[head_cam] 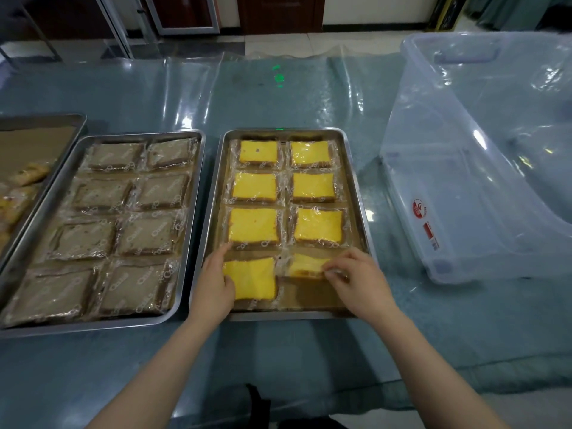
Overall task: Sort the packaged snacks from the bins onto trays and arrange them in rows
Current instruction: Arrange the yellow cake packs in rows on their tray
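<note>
Right hand (356, 283) pinches a tilted, clear-wrapped yellow cake (305, 264) — left hand (213, 286) presses its flat neighbour (255, 280).

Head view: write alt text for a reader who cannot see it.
Two hands fill the last row of a metal tray of yellow cake packets: the right hand pinches a tilted packet over the near-right gap, the left hand rests on the near-left packet. A tray of brown cake packets lies to the left, a clear plastic bin to the right.
</note>
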Demonstrator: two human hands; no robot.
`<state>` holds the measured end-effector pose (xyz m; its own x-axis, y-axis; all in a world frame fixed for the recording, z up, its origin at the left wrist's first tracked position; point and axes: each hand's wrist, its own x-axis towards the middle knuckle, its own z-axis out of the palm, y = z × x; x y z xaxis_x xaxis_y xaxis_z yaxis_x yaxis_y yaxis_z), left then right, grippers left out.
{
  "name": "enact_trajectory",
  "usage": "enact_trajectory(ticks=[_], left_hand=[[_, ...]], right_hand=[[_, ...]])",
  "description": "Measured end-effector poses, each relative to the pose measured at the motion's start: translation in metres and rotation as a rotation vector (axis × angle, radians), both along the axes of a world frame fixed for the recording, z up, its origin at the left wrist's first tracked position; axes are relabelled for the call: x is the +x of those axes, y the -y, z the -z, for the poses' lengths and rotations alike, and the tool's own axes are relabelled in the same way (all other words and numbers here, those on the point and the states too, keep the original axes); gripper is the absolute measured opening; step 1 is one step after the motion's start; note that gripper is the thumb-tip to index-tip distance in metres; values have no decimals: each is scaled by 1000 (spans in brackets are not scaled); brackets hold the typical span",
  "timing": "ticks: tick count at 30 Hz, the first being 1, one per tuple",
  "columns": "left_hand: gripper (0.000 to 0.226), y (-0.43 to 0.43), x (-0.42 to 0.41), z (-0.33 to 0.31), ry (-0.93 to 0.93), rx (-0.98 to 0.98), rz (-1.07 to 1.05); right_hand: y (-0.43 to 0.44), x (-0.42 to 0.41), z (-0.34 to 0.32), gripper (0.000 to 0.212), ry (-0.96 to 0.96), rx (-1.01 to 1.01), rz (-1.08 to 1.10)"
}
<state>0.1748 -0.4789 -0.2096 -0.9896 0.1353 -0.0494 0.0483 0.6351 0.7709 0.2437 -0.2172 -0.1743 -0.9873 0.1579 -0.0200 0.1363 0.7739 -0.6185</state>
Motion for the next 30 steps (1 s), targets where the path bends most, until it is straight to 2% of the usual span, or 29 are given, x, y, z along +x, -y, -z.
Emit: enact_trajectory(ticks=[3, 6, 9, 11, 13, 15, 18, 21, 26, 30], left_hand=[[65, -1, 1, 3, -21, -64, 14], [58, -2, 1, 6, -48, -131, 34], [53, -3, 2, 9, -58, -205, 91], [51, -4, 2, 10, -78, -256, 127], [48, -4, 2, 10, -108, -283, 155], [46, -4, 0, 11, -131, -319, 197], [52, -4, -2, 14, -121, -418, 258], [57, -3, -3, 17, -118, -497, 298], [56, -3, -6, 16, -84, -500, 314], [57, -3, -4, 16, -94, -491, 326]], right_hand=[[-5, -4, -14, 16, -71, -105, 93], [-12, -14, -20, 17, -13, -216, 123], [-16, -27, -13, 19, 120, -110, 22], [-16, -36, -8, 25, 195, 64, -38], [-15, -41, -1, 30, 138, 250, -57], [-7, -42, 5, 44, 59, 331, -96], [12, -38, 19, 64, 109, 361, -296], [25, -32, 36, 76, 218, 414, -409], [12, -32, 41, 73, 297, 360, -469], [12, -27, 41, 76, 300, 392, -475]])
